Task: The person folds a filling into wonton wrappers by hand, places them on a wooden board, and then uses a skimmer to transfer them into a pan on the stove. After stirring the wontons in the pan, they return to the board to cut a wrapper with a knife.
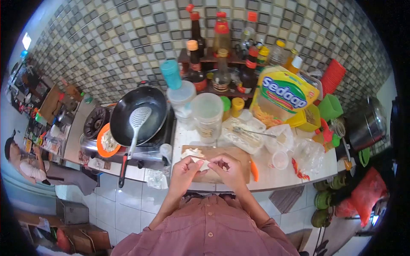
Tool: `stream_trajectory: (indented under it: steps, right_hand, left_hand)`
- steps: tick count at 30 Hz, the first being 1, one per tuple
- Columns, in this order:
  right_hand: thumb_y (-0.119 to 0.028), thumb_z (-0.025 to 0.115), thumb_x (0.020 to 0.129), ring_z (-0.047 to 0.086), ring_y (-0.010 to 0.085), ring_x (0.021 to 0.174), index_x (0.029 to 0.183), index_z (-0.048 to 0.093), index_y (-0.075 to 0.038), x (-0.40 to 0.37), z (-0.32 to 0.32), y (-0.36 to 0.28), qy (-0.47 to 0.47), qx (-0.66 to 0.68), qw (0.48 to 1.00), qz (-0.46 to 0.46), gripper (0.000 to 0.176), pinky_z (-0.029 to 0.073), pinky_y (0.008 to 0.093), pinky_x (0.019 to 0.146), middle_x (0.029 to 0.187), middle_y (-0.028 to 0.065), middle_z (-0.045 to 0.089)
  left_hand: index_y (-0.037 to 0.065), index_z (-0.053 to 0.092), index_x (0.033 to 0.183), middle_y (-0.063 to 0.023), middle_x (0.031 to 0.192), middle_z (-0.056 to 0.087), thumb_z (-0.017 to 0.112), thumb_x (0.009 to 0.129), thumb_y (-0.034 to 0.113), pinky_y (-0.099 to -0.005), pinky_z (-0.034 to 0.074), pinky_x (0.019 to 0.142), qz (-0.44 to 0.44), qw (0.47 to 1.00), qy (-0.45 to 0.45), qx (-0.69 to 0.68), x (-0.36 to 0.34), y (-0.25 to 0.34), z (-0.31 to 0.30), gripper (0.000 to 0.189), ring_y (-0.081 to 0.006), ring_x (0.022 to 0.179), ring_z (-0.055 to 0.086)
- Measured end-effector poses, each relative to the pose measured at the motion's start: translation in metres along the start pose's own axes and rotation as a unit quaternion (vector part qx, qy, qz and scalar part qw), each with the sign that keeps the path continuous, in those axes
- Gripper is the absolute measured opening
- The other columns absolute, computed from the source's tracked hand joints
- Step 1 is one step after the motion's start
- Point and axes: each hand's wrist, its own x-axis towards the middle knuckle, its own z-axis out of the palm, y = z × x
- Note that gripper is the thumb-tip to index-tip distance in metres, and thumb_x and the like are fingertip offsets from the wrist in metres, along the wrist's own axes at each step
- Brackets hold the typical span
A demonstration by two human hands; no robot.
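Along the counter (pixel 275 177), the stove (pixel 165 134) bears the wok (pixel 124 119), where the slotted spatula (pixel 139 119) rests with its handle over the rim toward the person, probably for easy reach, and the cutting board (pixel 239 160) lies at the front edge beneath the hands, perhaps to catch scraps. Orange bits fill the bottom of the Sedaap bag (pixel 277 96), the tub (pixel 252 147) holds a pale mass and a spoon (pixel 256 132), and the orange plate (pixel 100 143) carries whitish food. Fingertips pinched narrow, the left hand (pixel 185 173) and right hand (pixel 228 170) hold a white piece (pixel 200 164) between them above the board, seemingly to steady it from both sides.
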Motion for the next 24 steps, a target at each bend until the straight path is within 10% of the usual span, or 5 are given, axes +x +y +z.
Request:
stream_trajectory:
  steps: [14, 24]
  right_hand:
    - [-0.011, 0.065, 0.076, 0.05, 0.0119, 0.063, 0.082, 0.06, -0.004, 0.042, 0.139, -0.021, -0.093, -0.037, 0.995, 0.008, 0.01, 0.041, 0.0241, 0.055, 0.086, 0.0052, 0.048]
    - [-0.009, 0.059, 0.07, 0.051, 0.0305, 0.086, 0.063, 0.06, -0.005, 0.15, 0.235, 0.038, 0.07, -0.329, 0.941, -0.035, 0.008, 0.045, 0.0394, 0.072, 0.092, 0.0124, 0.049]
  left_hand:
    - [-0.002, 0.063, 0.09, -0.0039, 0.079, 0.064, 0.061, 0.083, 0.007, -0.0177, 0.043, 0.063, 0.075, 0.978, 0.056, 0.189, -0.024, 0.044, -0.156, 0.012, -0.0052, 0.07, 0.056]
    - [-0.003, 0.06, 0.069, -0.0086, 0.074, 0.065, 0.054, 0.088, 0.016, -0.0209, 0.046, 0.064, 0.135, 0.954, 0.163, 0.211, -0.04, 0.066, -0.243, 0.028, -0.0091, 0.07, 0.059]
